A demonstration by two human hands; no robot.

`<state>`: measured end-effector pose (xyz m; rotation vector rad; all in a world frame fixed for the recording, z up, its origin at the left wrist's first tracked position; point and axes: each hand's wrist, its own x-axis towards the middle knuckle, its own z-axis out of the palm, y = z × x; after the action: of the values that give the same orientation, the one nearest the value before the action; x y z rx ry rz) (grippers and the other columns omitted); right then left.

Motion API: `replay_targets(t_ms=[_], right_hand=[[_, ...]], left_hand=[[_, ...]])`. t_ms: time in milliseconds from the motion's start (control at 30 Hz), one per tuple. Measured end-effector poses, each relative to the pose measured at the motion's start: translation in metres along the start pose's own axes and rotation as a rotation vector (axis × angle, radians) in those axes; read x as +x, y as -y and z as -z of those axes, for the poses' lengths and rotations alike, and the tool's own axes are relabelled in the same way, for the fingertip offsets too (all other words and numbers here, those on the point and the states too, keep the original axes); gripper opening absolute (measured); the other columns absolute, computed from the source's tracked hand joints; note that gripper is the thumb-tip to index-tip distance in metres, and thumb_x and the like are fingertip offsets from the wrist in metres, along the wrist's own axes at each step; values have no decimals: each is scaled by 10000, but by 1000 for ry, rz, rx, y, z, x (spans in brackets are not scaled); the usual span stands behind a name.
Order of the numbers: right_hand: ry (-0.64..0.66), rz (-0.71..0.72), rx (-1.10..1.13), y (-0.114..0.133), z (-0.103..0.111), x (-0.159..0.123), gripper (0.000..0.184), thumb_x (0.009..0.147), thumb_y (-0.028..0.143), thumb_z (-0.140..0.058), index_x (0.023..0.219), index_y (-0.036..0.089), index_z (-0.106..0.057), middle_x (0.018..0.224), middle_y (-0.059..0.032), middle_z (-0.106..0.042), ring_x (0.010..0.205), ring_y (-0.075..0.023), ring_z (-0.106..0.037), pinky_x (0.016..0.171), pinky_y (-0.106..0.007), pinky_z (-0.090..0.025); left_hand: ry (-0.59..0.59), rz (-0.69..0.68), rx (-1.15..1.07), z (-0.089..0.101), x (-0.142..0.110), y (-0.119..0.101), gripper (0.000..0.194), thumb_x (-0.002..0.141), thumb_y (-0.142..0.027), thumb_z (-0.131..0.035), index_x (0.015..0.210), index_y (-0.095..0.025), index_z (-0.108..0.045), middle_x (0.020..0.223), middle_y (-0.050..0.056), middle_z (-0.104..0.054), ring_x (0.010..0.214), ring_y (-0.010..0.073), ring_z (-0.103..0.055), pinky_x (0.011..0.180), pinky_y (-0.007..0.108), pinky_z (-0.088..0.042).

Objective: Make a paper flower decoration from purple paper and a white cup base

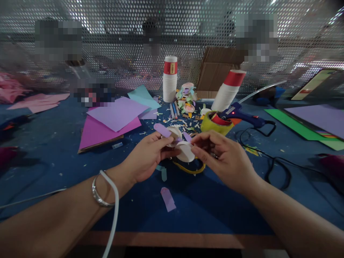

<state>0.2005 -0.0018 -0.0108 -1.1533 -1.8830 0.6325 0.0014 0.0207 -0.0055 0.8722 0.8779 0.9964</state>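
Over the table's middle, my left hand pinches a white paper-cup piece with a rounded rim. A light purple paper strip sticks out above my left thumb. My right hand has its thumb and fingers closed at the edge of a white round piece, which overlaps the first; I cannot tell whether they are joined. Another small purple strip shows between the hands. Below them lies a loose purple paper strip, with a yellow ring-shaped handle just behind.
A blue glue gun rests on a yellow tape roll, its black cord looping right. Paper-cup stacks stand behind scattered scraps. Purple sheets lie left, a green sheet right. Perforated metal mesh closes the back.
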Motion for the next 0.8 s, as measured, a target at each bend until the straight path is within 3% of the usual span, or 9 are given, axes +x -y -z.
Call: replay_targets(t_ms=[133, 267, 433, 600, 800], right_hand=[[-3, 240, -276, -3, -4, -3, 279, 896, 313, -694, 1143, 201, -625, 1034, -78, -677, 872, -186, -652, 762, -329, -571], [-3, 337, -486, -6, -6, -4, 395, 911, 355, -672, 1253, 184, -575, 1163, -128, -675, 1059, -270, -657, 858, -426, -584], [-49, 463, -681, -2, -4, -6, 390, 942, 367, -633, 1262, 147, -592, 1154, -142, -703, 1059, -282, -670, 846, -414, -591], [-54, 495, -798, 4, -1, -8, 428, 941, 364, -628, 1286, 112, -602, 1160, -158, -702, 1023, -293, -671, 799, -420, -596], [-119, 541, -809, 4, 3, -7, 397, 925, 335, -635, 1238, 91, -629, 1108, -164, -722, 992, -298, -690, 797, -431, -595]], left_hand=[[-74, -23, -26, -2, 0, 1, 132, 891, -136, -632, 765, -141, -672, 862, 34, -710, 834, 151, -674, 825, 297, -579], [-68, -18, -39, -2, -1, 3, 91, 882, -157, -660, 804, -133, -701, 891, 53, -726, 857, 163, -674, 829, 307, -579], [-95, 8, -60, -3, -3, 2, 85, 868, -137, -678, 794, -117, -716, 879, 57, -723, 826, 149, -669, 794, 274, -581], [-156, 10, -88, -7, -3, -1, 122, 876, -88, -651, 768, -107, -705, 869, 66, -723, 825, 149, -682, 788, 266, -586], [-103, 32, -20, -2, -2, -4, 96, 854, -180, -702, 768, -139, -709, 811, 57, -733, 762, 167, -692, 706, 286, -576]])
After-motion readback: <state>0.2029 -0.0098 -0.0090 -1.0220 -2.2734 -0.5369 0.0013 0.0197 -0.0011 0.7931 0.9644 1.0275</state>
